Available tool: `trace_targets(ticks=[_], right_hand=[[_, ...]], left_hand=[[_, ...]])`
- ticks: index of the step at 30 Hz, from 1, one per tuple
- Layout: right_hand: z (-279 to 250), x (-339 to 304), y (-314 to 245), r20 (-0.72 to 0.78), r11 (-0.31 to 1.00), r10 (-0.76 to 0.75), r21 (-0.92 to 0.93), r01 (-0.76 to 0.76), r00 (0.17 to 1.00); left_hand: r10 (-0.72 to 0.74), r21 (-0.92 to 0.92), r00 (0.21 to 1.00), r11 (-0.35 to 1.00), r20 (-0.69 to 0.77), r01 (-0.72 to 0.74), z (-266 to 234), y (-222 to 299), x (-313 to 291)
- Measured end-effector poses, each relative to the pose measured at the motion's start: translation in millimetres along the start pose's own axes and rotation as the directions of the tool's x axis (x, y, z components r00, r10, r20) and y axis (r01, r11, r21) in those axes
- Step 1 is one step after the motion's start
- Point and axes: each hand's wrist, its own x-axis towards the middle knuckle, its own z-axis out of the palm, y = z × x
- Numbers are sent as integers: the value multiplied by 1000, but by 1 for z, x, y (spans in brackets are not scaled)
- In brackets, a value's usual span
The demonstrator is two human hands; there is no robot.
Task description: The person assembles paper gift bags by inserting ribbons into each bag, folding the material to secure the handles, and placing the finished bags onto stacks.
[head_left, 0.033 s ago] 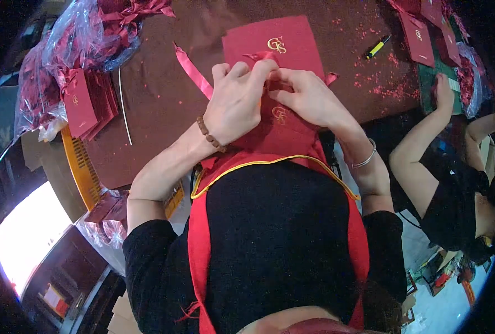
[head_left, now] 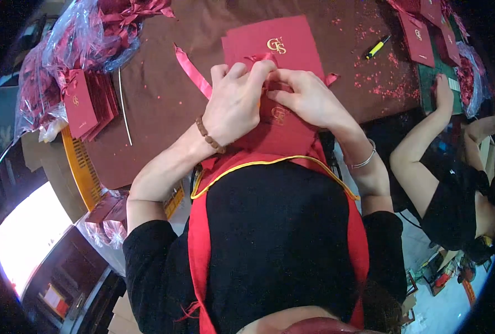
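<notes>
Next to nothing has moved since the earlier frame; on the brown worktop [head_left: 153, 128] lie flat red cards [head_left: 297, 39]; a gold-marked red card [head_left: 283, 118] sits nearer me; above it my left grip [head_left: 233, 103] and right grip [head_left: 312, 100] pinch a partly hidden pink ribbon [head_left: 193, 71].

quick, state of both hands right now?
Left hand: fingers curled at the red ribbon; fingertips partly hidden, grip cannot be told.
Right hand: fingers bent in beside the left's; what it pinches, if anything, is hidden.
</notes>
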Motion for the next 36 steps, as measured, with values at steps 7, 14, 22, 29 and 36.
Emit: trace_targets(ticks=[7, 14, 22, 29, 36], right_hand=[[0, -1, 1, -61, 982, -43, -189, 30, 997], [-3, -4, 1, 35, 1000, -8, 19, 8, 999], [0, -5, 4, -8, 989, -134, -67, 133, 991], [3, -15, -7, -74, 981, -143, -143, 131, 987], [7, -20, -25, -35, 978, -159, -145, 153, 987]], left_hand=[[84, 156, 996, 985, -24, -79, 8, 8, 0], [-23, -246, 991, 968, 131, 55, -16, -9, -1], [19, 40, 999, 999, 28, -20, -17, -22, 1], [-33, -291, 965, 950, 260, 111, -11, -48, 2], [296, -404, 746, 914, 597, -39, -35, -64, 34]])
